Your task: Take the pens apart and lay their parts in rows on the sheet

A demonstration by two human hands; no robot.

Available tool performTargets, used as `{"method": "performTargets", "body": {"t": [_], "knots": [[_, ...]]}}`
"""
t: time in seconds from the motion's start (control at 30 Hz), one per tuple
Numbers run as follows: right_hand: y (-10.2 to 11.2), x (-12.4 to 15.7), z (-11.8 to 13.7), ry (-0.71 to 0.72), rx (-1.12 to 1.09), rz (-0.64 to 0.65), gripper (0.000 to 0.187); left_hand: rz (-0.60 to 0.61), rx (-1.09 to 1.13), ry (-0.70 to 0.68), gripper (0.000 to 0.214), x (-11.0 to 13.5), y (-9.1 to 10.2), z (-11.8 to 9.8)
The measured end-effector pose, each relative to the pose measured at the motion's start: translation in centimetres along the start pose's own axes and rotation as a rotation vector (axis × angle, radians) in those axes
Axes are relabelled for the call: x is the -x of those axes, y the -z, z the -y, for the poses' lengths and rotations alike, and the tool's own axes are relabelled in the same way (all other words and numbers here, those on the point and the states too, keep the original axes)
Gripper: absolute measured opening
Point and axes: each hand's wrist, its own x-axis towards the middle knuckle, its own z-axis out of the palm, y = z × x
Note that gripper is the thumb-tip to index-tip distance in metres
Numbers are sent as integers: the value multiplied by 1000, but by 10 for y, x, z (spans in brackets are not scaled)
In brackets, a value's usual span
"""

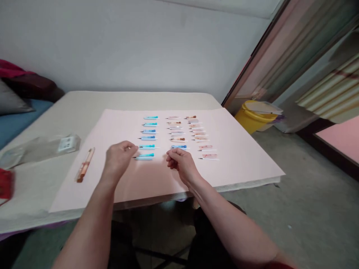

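Slim pens with separate caps beside them lie in three columns on a pink sheet (235,149). My left hand (119,157) is closed, thumb and forefinger together, right beside a turquoise pen (147,146) and the lower turquoise pen (144,155) of the left column. Just below a dark blue pen (178,147) in the middle column is my right hand (181,162), its fingers curled and fingertips pressed together. Whatever either hand may hold is hidden. Pink-patterned pens (209,156) lie right of it, and brown-tipped ones (177,139) farther up.
A bundle of peach and brown pens (85,166) lies at the sheet's left. Clear plastic packaging (42,149) and a red object (5,184) are on the cream table (92,99). A yellow bin (249,117) stands on the floor at right, and a wall is behind.
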Motion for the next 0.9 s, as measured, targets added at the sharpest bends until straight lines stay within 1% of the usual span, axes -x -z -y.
{"method": "performTargets", "body": {"t": [0.03, 0.07, 0.1, 0.17, 0.27, 0.43, 0.6, 0.77, 0.83, 0.9], "knots": [[0, 0, -1, -9, 9, 17, 17, 132, -85, 9, 19, -4, -10, 6], [0, 0, -3, -21, 24, 39, 18, 225, -213, -4, 18, -7, -20, 12], [-1, 0, -6, -35, 42, 63, 18, 272, -332, -29, 17, -9, -30, 17], [-1, 0, -9, -65, 79, 106, 18, 316, -487, -136, 18, -9, -45, 25], [0, -1, -11, -77, 100, 134, 18, 359, -566, -254, 23, -4, -58, 30], [4, -2, -4, -67, 82, 122, 17, 409, -582, -294, 25, 0, -65, 29], [5, -2, -2, -74, 80, 126, 18, 448, -611, -272, 25, -2, -67, 29], [4, -2, -2, -58, 99, 158, 17, 486, -643, -228, 23, -4, -69, 34], [3, -3, -2, -43, 135, 169, 16, 489, -650, -224, 22, -4, -70, 36], [2, -6, -4, -5, 236, 190, 13, 482, -655, -230, 22, -4, -71, 38]]}}
